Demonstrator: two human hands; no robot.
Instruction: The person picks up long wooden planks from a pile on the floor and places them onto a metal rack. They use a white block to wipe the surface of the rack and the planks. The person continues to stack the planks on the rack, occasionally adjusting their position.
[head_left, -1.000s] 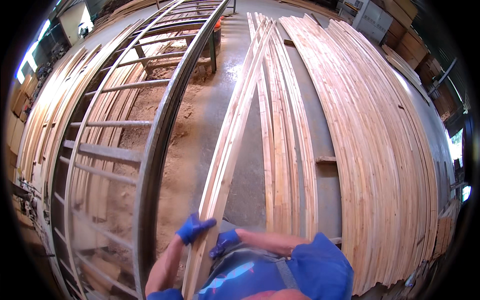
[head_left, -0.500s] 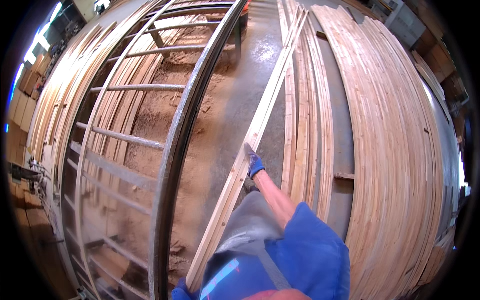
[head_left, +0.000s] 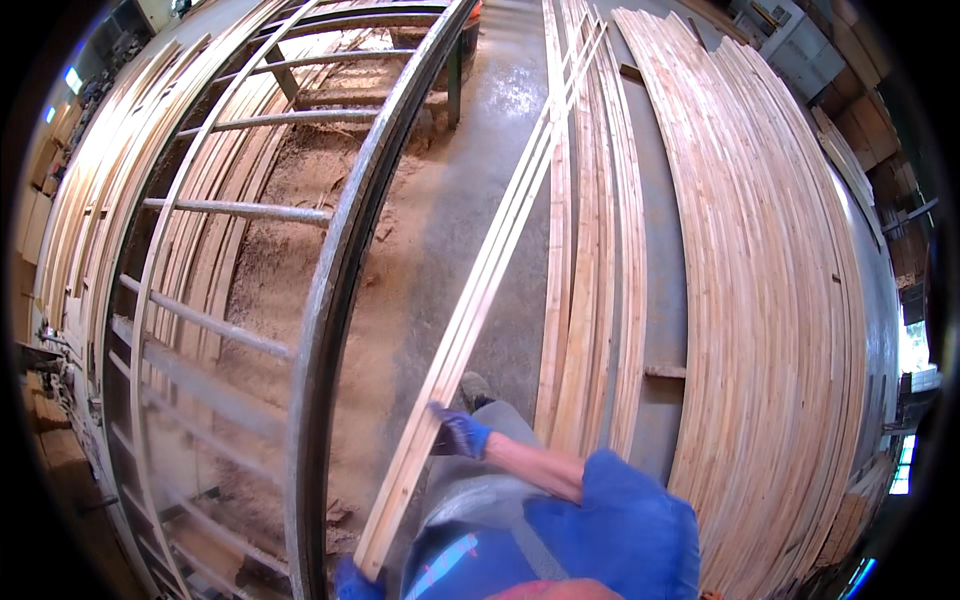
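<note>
A bundle of long, pale wooden strips [head_left: 472, 320] slants from my lower left up to the far middle. My right hand [head_left: 460, 430], in a blue and dark glove, is closed around the strips from their right side, with the arm bent. At their near end, low in the picture, my left hand [head_left: 357, 582] grips the strips in a blue glove. Only part of that hand shows. The far ends of the strips lie across or above a narrow row of boards [head_left: 590, 250]; which of the two, I cannot tell.
On my left stands a long metal roller frame [head_left: 345, 230] with crossbars. Sawdust [head_left: 285, 270] and more boards [head_left: 190, 240] lie beneath and beyond it. A wide layer of boards [head_left: 770, 300] covers the right side. My shoe [head_left: 476, 390] is on the grey floor beside the strips.
My right hand has drawn back toward my body and left, and its arm is more bent. The near part of the strips has shifted left with my left hand. The whole view has moved slightly.
</note>
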